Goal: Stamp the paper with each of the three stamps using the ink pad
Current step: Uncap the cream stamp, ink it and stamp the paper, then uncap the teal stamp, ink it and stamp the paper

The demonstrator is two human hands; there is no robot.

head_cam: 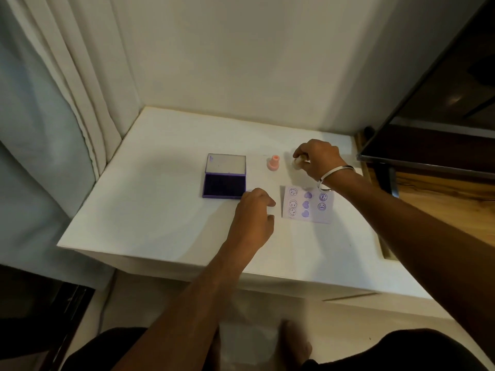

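Observation:
A purple ink pad (224, 185) lies open on the white table (160, 204), lid tipped back. To its right stands a pink stamp (273, 162). My right hand (318, 159) is closed around a pale cream stamp (296, 162) just right of the pink one, close to the table. A small paper (308, 204) nearer me carries three columns of purple prints: faces, hearts, faces. My left hand (254, 215) rests on the table between the ink pad and the paper, fingers curled, holding nothing. I can see only two stamps.
A wall and curtain (67, 103) close off the back and left. A dark screen (442, 116) leans over the table's right edge, with a wooden surface (442, 199) beneath it. My knees are under the near edge.

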